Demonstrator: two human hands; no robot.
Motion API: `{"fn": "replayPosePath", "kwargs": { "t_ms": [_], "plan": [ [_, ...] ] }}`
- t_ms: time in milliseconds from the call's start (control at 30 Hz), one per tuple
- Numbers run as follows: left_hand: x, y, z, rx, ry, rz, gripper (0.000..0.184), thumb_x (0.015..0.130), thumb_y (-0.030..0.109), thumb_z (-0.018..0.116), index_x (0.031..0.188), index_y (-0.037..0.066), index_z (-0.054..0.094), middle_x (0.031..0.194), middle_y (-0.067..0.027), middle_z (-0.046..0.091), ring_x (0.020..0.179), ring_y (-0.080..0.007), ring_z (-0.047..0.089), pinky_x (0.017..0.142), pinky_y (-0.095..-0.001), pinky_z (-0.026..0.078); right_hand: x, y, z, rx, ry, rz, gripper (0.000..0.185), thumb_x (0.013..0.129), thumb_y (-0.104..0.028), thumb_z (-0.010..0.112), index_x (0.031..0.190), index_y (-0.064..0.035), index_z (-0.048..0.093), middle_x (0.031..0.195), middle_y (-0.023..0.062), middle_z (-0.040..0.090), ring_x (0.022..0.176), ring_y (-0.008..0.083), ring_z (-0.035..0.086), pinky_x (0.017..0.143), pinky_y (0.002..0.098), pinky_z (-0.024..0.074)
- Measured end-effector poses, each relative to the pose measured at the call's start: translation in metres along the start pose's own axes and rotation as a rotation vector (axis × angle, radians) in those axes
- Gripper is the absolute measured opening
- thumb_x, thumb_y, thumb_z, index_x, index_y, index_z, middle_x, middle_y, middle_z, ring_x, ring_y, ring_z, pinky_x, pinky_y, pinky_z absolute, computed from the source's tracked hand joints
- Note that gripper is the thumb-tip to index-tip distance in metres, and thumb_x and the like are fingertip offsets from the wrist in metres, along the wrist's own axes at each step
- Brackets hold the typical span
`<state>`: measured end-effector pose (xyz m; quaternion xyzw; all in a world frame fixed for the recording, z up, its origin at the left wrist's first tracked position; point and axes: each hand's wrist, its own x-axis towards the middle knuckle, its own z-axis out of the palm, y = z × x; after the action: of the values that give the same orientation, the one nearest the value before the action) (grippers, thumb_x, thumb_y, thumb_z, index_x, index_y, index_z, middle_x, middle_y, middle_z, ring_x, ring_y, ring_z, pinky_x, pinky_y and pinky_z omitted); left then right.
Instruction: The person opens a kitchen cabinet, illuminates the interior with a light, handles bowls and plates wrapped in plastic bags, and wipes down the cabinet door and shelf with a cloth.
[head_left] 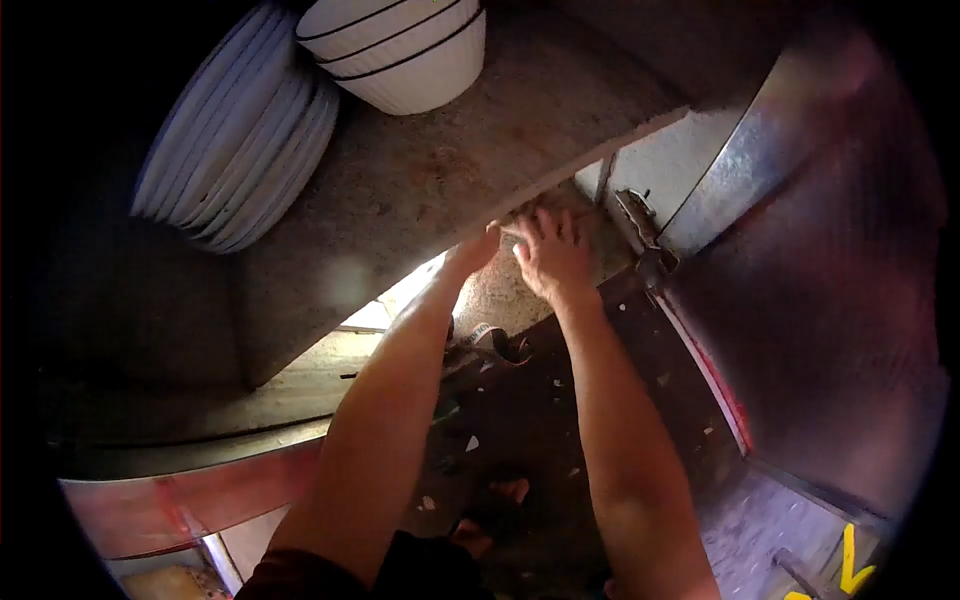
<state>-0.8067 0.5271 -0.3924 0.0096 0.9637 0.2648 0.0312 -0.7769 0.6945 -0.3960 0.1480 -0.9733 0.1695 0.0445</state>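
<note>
The largest thing is the brown slab (400, 210), above and to the left of the hands; its near edge slants from lower left to upper right and passes just beside both hands. To the right of the hands stands a dark metal panel (830, 260).

Below the slab edge, the speckled surface (505, 295) lies under and between the hands. It reaches from the bright gap on the left toward the metal bracket (640, 222) at right; the slab and arms hide parts of it, so I cannot tell its long axis or where it points.

The right hand (555, 255) is wide, its fingers spread over that surface and pointing away from the person. The left hand (473, 252) is narrow, its fingers drawn together by the slab edge near the right thumb; I cannot tell whether it holds anything.

Up and left of the hands, a stack of plates (240, 140) leans beside 3 nested bowls (405, 60). Nearer the person than the hands lies 1 curled strip (500, 342) with lettering. Open room shows between the forearms, over a dark area scattered with pale scraps (473, 442).
</note>
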Motion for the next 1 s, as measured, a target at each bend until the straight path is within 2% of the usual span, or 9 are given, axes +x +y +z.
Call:
{"fn": "replayPosePath", "kwargs": {
  "t_ms": [200,300,500,567,700,767,867,900,1000],
  "plan": [
    [-0.036,0.014,0.023,0.454,0.112,0.311,0.039,0.089,0.025,0.049,0.125,0.01,0.053,0.127,-0.0215,0.05,0.119,-0.0385,0.046,0.106,-0.0567,0.023,-0.047,0.029,-0.019,-0.024,0.166,0.056,0.042,0.09,-0.031,0.055,0.129,-0.0177,0.049,0.138,0.01,0.04,0.129,0.0375,0.035,0.105,0.0541,0.0283],
    [-0.074,0.083,0.014,0.11,0.02,-0.022,0.045,0.089,0.026,0.047,0.134,0.017,0.047,0.135,-0.0234,0.041,0.122,-0.0505,0.037,0.104,-0.0614,0.025,-0.07,0.022,-0.038,0.052,0.294,0.129,0.042,0.085,-0.028,0.059,0.125,-0.0159,0.052,0.129,0.0134,0.045,0.12,0.0385,0.042,0.101,0.0532,0.0321],
    [0.015,-0.002,0.076,0.393,0.163,0.236,0.048,0.087,0.029,0.051,0.133,0.018,0.048,0.143,-0.0204,0.035,0.126,-0.0563,0.029,0.098,-0.0705,0.024,-0.054,0.01,-0.032,-0.007,0.243,0.056,0.044,0.087,-0.027,0.058,0.125,-0.0057,0.049,0.119,0.0182,0.052,0.116,0.0343,0.049,0.1,0.0478,0.0373],
    [0.062,-0.017,0.068,0.416,0.169,0.277,0.048,0.084,0.029,0.053,0.13,0.017,0.05,0.135,-0.0206,0.044,0.121,-0.0513,0.04,0.096,-0.0685,0.028,-0.03,0.018,-0.021,0.091,0.249,-0.005,0.047,0.088,-0.028,0.058,0.128,-0.0068,0.046,0.123,0.0189,0.051,0.118,0.0343,0.048,0.101,0.047,0.0363],
    [0.092,0.056,-0.001,0.254,-0.029,-0.003,0.06,0.088,0.044,0.051,0.142,0.024,0.036,0.152,-0.01,0.026,0.135,-0.0439,0.026,0.107,-0.0602,0.023,-0.005,0.038,-0.003,0.015,0.24,-0.053,0.052,0.09,-0.031,0.053,0.134,-0.0066,0.04,0.133,0.0193,0.046,0.123,0.0349,0.045,0.104,0.0459,0.0347],
    [0.11,0.059,0.013,0.163,0.003,-0.146,0.063,0.086,0.039,0.052,0.145,0.027,0.032,0.153,-0.0056,0.024,0.139,-0.0393,0.022,0.109,-0.0583,0.019,-0.01,0.043,-0.002,-0.08,0.263,-0.101,0.05,0.092,-0.033,0.05,0.134,-0.0062,0.04,0.133,0.0193,0.046,0.123,0.0347,0.045,0.103,0.0455,0.0359],
    [0.111,0.056,0.033,0.245,0.023,0.032,0.061,0.084,0.03,0.054,0.143,0.026,0.037,0.152,-0.0069,0.027,0.139,-0.032,0.025,0.11,-0.0533,0.022,-0.011,0.045,-0.012,-0.008,0.209,-0.082,0.05,0.092,-0.032,0.051,0.133,-0.0061,0.04,0.134,0.0191,0.046,0.122,0.0344,0.045,0.102,0.0445,0.0364],
    [0.097,0.057,0.041,0.209,0.286,0.22,0.046,0.075,0.014,0.057,0.121,0.015,0.057,0.13,-0.0108,0.052,0.119,-0.0312,0.05,0.097,-0.0492,0.039,-0.013,0.044,-0.012,-0.003,0.226,-0.067,0.05,0.091,-0.032,0.052,0.13,-0.0025,0.041,0.13,0.0205,0.047,0.12,0.0355,0.046,0.101,0.0443,0.0373],
    [0.056,0.074,0.034,0.157,0.106,0.263,0.037,0.073,0.012,0.059,0.11,0.013,0.062,0.124,-0.009,0.053,0.117,-0.03,0.05,0.094,-0.0509,0.039,-0.041,0.045,-0.026,-0.039,0.222,0.04,0.049,0.09,-0.03,0.054,0.126,0.0014,0.042,0.126,0.0231,0.047,0.117,0.0369,0.047,0.101,0.0447,0.0377]
  ]
}}
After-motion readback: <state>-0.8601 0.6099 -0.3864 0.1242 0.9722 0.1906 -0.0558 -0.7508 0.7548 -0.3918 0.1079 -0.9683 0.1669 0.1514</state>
